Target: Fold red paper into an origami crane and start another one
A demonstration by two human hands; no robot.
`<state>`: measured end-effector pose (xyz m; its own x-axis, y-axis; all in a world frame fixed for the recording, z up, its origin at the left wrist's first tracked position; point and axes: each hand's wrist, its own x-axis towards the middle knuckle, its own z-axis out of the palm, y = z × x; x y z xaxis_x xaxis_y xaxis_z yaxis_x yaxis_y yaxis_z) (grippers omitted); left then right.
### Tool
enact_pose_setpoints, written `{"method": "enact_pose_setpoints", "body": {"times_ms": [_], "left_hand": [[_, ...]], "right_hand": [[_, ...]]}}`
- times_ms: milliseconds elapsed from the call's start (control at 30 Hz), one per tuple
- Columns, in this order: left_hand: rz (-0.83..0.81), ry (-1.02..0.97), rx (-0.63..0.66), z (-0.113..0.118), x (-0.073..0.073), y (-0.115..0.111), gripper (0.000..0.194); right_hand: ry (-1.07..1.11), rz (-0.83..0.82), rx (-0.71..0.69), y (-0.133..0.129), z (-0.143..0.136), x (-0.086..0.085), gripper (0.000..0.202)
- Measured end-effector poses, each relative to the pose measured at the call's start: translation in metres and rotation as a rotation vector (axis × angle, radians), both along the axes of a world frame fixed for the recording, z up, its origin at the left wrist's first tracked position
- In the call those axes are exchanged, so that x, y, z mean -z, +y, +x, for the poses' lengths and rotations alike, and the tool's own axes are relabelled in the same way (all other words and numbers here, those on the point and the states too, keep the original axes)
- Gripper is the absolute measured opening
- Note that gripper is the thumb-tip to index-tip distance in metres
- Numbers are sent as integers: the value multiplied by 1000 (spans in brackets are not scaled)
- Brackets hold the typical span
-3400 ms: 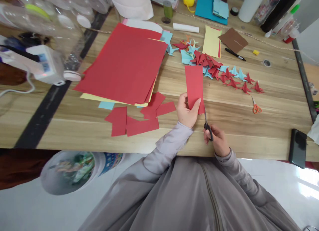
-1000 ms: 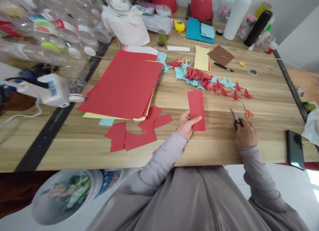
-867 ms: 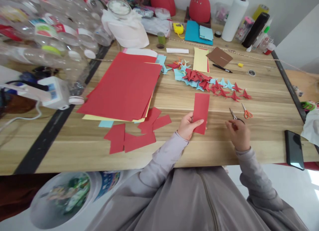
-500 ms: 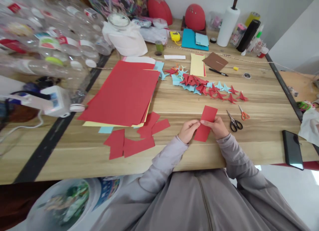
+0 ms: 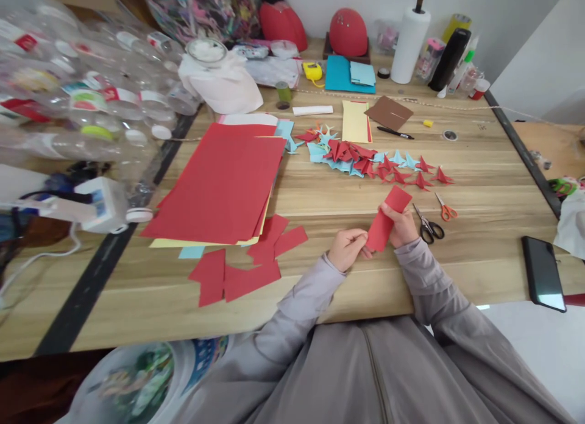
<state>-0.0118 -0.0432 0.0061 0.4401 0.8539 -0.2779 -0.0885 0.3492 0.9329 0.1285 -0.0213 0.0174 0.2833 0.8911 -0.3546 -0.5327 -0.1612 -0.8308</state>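
Note:
A red strip of paper (image 5: 386,222), tilted to the right, is held just above the table's near side. My right hand (image 5: 402,226) grips its upper part, thumb on top. At its lower left corner, my left hand (image 5: 348,248) is closed with finger and thumb pinched at the paper's edge. Several loose red paper pieces (image 5: 252,280) lie to the left. Beyond them is a stack of large red sheets (image 5: 219,186) with yellow and blue edges showing. Black-handled scissors (image 5: 429,228) and orange-handled scissors (image 5: 446,209) rest right of my right hand.
Folded red and blue paper cranes (image 5: 351,155) spread across the middle of the table. A phone (image 5: 543,273) lies by the right front edge. Plastic bottles (image 5: 91,101) crowd the left side. Behind stand a white paper roll (image 5: 410,46) and a yellow tape measure (image 5: 312,72).
The red strip has turned clockwise and shifted slightly right. My right hand has moved up along it, while my left hand has slid down to its lower left corner. The view has shifted a little.

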Motion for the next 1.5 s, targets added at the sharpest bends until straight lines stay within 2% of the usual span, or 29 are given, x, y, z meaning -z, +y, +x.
{"method": "enact_pose_setpoints", "body": {"times_ms": [167, 233, 267, 333, 400, 500, 567, 600, 700, 767, 833, 933, 1000, 1100, 1200, 1300, 1367, 1500], "left_hand": [[-3, -75, -28, -4, -2, -3, 39], [25, -83, -120, -5, -1, -2, 37], [54, -81, -203, -4, -1, -1, 36], [142, -63, -391, -2, 0, 1, 30], [239, -29, -496, 0, 3, 4, 24], [313, 15, -419, 2, 6, 7, 23], [308, 47, -410, 0, 8, 8, 19], [293, 51, -444, -1, 8, 9, 18], [215, -28, -610, -6, 7, 14, 20], [125, -133, -718, -10, 4, 19, 24], [34, -234, -832, -13, 2, 25, 30], [-23, -322, -961, -17, -1, 32, 37], [-12, -312, -973, -17, -2, 32, 37], [-8, -288, -870, -12, -2, 27, 41], [-94, -317, -685, -3, -1, 19, 61], [-126, -362, -671, 5, 0, 14, 85], [-107, -376, -684, 8, 2, 13, 86], [-90, -344, -661, 11, 5, 12, 72]], "right_hand": [[49, 50, 234, 13, 24, -1, 37], [9, 87, 309, 15, 27, 0, 39], [-10, 95, 298, 14, 26, 1, 39], [-24, 83, 220, 9, 17, 2, 40], [-11, 72, 112, 2, 3, 3, 39], [17, 34, -24, -6, -13, 1, 36], [34, 51, -35, -7, -13, -2, 32], [40, 76, -15, -6, -9, -4, 30], [-3, 133, 39, -3, 8, -6, 26], [-92, 126, -11, -2, 19, -4, 24], [-240, 102, -138, -4, 24, 0, 23], [-409, 83, -479, -8, 20, 5, 23], [-482, 105, -661, -12, 12, 5, 24], [-553, 171, -731, -18, 0, 2, 27], [-558, 197, -701, -22, -9, 1, 34], [-487, 158, -614, -22, -14, 4, 36], [-427, 121, -557, -21, -16, 8, 37], [-399, 95, -519, -19, -19, 13, 36]]}}
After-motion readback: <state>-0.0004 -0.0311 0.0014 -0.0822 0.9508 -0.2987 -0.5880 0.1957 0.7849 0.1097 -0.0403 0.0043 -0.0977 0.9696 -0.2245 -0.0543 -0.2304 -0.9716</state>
